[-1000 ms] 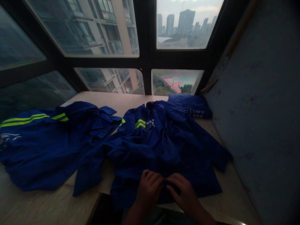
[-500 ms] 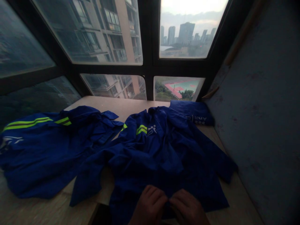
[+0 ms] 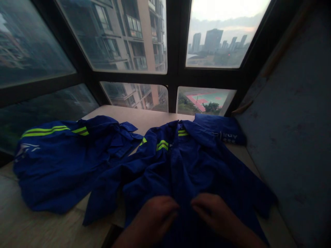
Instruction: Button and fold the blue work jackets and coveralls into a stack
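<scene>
A blue jacket (image 3: 207, 165) with yellow-green stripes lies spread on the pale sill, its front panels side by side and its sleeves out to both sides. Over its lower front, my left hand (image 3: 157, 215) has its fingers pinched together at the left panel. Opposite it, my right hand (image 3: 214, 212) is pinched in the same way at the right panel. Dim light hides how much cloth lies between the fingertips. A gap with blue cloth beneath it separates the two hands.
Another blue garment (image 3: 59, 165) with yellow-green stripes lies on the left. A folded blue piece with white lettering (image 3: 219, 127) rests at the back right. Windows with a dark frame (image 3: 176, 77) stand behind the sill (image 3: 144, 119); a wall (image 3: 292, 144) bounds the right.
My hands have moved apart and a little upward from near each other. The jacket's front now lies flatter, with a second striped patch showing near the collar. The camera view has shifted left.
</scene>
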Demonstrator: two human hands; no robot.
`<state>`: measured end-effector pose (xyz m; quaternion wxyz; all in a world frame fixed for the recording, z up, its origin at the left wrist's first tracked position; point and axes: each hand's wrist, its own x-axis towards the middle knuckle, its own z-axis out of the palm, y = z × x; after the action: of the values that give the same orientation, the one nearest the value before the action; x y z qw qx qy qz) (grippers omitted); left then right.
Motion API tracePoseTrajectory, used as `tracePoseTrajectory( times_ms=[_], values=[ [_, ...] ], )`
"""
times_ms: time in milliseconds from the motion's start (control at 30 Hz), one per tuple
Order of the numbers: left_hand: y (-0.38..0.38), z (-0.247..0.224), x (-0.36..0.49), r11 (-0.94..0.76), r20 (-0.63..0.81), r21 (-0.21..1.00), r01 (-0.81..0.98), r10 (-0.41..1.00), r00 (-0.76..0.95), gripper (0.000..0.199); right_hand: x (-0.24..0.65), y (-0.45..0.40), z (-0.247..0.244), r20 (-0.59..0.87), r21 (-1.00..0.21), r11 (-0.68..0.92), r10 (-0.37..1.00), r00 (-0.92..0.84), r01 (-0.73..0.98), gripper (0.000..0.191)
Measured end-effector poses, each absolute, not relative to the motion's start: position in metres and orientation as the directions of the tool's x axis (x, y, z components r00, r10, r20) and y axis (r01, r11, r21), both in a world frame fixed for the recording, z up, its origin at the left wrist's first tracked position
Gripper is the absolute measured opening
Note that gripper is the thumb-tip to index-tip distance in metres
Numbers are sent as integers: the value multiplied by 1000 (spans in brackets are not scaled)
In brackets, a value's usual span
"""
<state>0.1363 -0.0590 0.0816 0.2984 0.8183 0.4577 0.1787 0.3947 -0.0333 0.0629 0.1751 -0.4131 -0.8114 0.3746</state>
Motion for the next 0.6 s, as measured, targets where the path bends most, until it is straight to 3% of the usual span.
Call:
tracePoseTrajectory(
  times_ms=[67, 133, 200, 267, 433, 600],
  values=[
    [-10, 92, 123, -262, 9, 594, 760, 947, 320, 25, 388, 14, 64, 35, -730, 369, 861, -508, 575, 27],
    [43, 93, 120, -142, 3, 433, 890, 988, 156, 25, 378, 61, 61, 108, -643, 390, 898, -426, 659, 26],
    [93, 86, 128, -91, -16, 233, 968, 995, 98, 24, 364, 100, 55, 175, -525, 405, 912, -371, 748, 24],
    [135, 74, 143, -80, -6, 171, 982, 997, 83, 22, 351, 130, 48, 218, -462, 407, 913, -344, 788, 29],
    [199, 40, 158, -103, 38, 188, 977, 995, 97, 26, 343, 162, 18, 229, -434, 385, 922, -313, 815, 34],
    [222, 10, 121, -60, 47, 377, 924, 998, 46, 18, 377, 138, -28, 213, -321, 385, 920, -330, 865, 37]
  ],
)
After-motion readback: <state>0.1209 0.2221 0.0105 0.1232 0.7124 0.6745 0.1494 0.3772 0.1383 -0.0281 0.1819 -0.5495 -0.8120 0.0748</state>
